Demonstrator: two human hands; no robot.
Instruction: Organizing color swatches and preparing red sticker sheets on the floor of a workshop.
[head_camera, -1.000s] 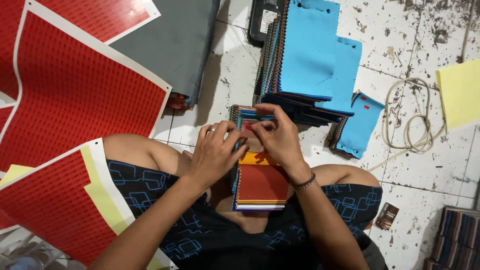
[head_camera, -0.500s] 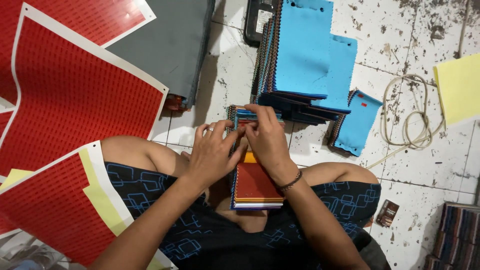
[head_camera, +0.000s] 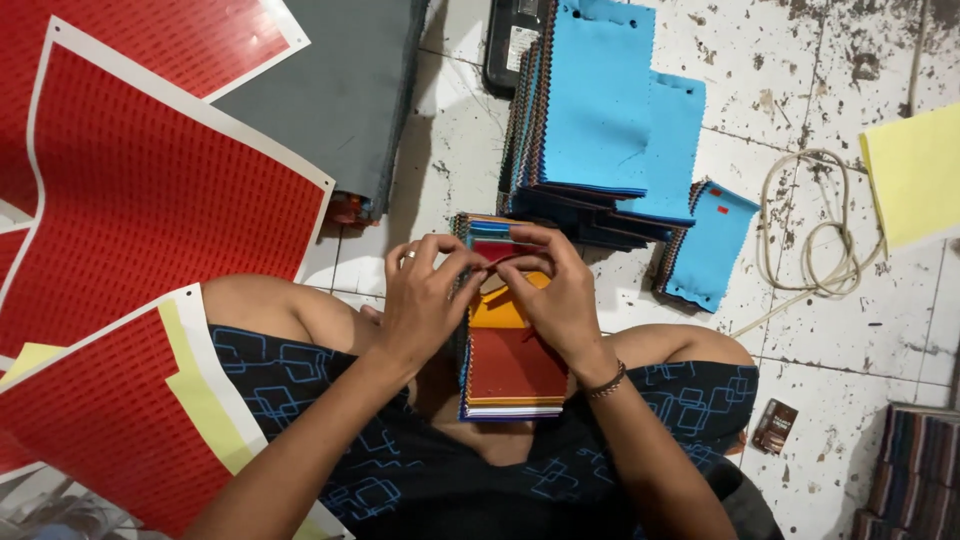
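Note:
A stack of fabric swatches (head_camera: 512, 375) lies between my knees on the floor, with a rust-red swatch on top and an orange one (head_camera: 497, 310) above it. My left hand (head_camera: 425, 300), wearing a ring, grips the stack's left edge near its top. My right hand (head_camera: 555, 290), with a bracelet at the wrist, pinches the upper swatches from the right. Fingertips of both hands meet over the stack's top end, where a red and a blue swatch edge show.
Piles of blue swatches (head_camera: 600, 100) lie just beyond the stack, and a smaller blue pile (head_camera: 708, 248) to the right. Large red printed sheets (head_camera: 130, 190) cover the left. Grey fabric (head_camera: 340, 90), a coiled cord (head_camera: 815, 240), a yellow sheet (head_camera: 915, 175) and a small brown packet (head_camera: 774, 426) lie around.
Both hands have shifted slightly up the stack and closed together over its top end. The stack has stayed in place.

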